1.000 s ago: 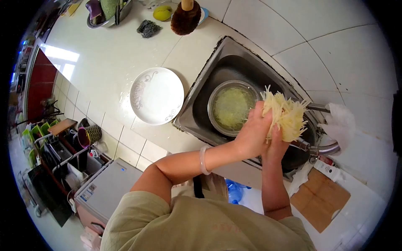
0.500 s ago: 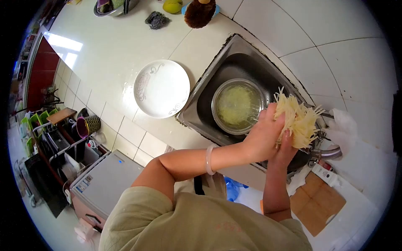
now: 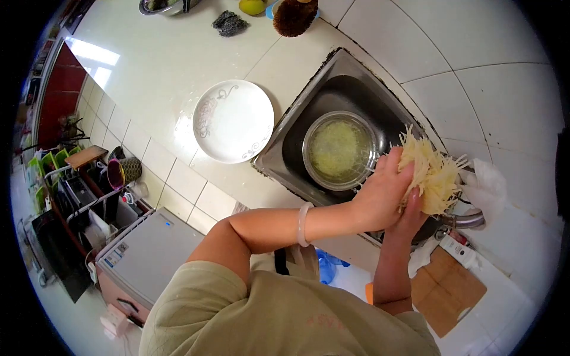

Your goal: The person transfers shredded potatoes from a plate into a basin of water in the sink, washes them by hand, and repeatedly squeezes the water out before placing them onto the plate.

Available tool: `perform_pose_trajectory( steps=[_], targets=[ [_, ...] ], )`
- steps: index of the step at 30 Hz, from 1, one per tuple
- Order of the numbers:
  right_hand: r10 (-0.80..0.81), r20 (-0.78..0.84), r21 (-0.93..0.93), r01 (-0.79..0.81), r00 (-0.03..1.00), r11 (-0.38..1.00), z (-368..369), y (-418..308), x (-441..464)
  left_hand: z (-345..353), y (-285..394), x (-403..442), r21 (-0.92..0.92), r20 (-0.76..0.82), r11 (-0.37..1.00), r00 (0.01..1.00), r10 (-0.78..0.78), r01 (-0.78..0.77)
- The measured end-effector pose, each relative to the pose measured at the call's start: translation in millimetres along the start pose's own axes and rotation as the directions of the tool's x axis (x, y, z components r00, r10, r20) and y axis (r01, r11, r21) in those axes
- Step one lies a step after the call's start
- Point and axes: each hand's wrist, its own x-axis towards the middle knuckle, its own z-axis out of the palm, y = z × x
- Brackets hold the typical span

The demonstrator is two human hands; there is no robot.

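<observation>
A large clump of pale yellow shreds, which look like shredded potato (image 3: pixel 436 175), is pressed between my two hands over the right side of the sink. My left hand (image 3: pixel 383 190), on the arm with a pale bangle (image 3: pixel 303 224), closes around the near left of the clump. From below, my right hand (image 3: pixel 409 221) grips the same shreds, its fingers partly hidden. Left of my hands, a metal bowl (image 3: pixel 306 153) of cloudy yellowish water (image 3: pixel 337 148) stands in the steel sink (image 3: pixel 350 89). Thin streaks, apparently water, show between the clump and the bowl.
A white patterned plate (image 3: pixel 233 121) lies on the counter left of the sink. Farther back are a steel wool scourer (image 3: pixel 230 23), a brown brush (image 3: pixel 294 18) and a yellow-green fruit (image 3: pixel 252 6). The faucet (image 3: pixel 466 219) and a brown board (image 3: pixel 448 291) are at the right.
The view has shifted slightly. Both hands keep squeezing the shreds in nearly the same place, a little farther right in the picture.
</observation>
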Motion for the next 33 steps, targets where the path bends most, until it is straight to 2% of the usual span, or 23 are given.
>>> perform_pose_trajectory(
  steps=[4,6,9,12,19,22,25,28,30,31,33],
  targets=[
    [0.053,-0.018,0.029,-0.052,0.998,0.998,3,3,2,4,-5,-1,0.023,-0.016,1.000,1.000,0.003,-0.002],
    [0.213,-0.002,0.350,-0.199,0.977,0.915,8,2,7,6,-14,2,0.028,0.015,0.999,0.999,-0.029,0.028],
    [0.306,-0.022,0.456,-0.263,0.952,0.850,21,9,13,12,-30,4,-0.018,0.037,0.996,0.995,-0.089,0.090],
    [0.298,0.064,0.456,-0.294,0.952,0.840,24,26,18,18,-45,3,0.026,0.028,0.988,0.987,-0.156,0.155],
    [0.271,0.051,0.452,-0.264,0.961,0.852,30,24,15,13,-47,1,0.025,0.044,0.985,0.985,-0.170,0.169],
    [0.252,0.062,0.423,-0.254,0.966,0.870,25,11,11,8,-34,0,0.025,0.008,0.993,0.993,-0.116,0.116],
    [0.349,-0.012,0.458,-0.305,0.937,0.835,18,9,7,4,-23,-1,-0.008,-0.010,0.997,0.997,-0.070,0.070],
    [0.285,0.014,0.356,-0.271,0.958,0.894,2,16,6,6,-16,-2,0.006,-0.019,1.000,0.999,-0.029,0.029],
    [0.227,-0.021,0.479,-0.190,0.974,0.857,2,4,5,5,-9,0,-0.050,-0.069,0.998,0.997,0.045,-0.049],
    [0.228,-0.018,0.478,-0.192,0.974,0.857,2,-4,5,5,-6,1,-0.050,-0.072,0.998,0.996,0.044,-0.047],
    [0.345,-0.085,0.453,-0.272,0.935,0.849,2,-23,3,4,1,1,-0.029,-0.104,0.995,0.990,0.097,-0.101]
  ],
)
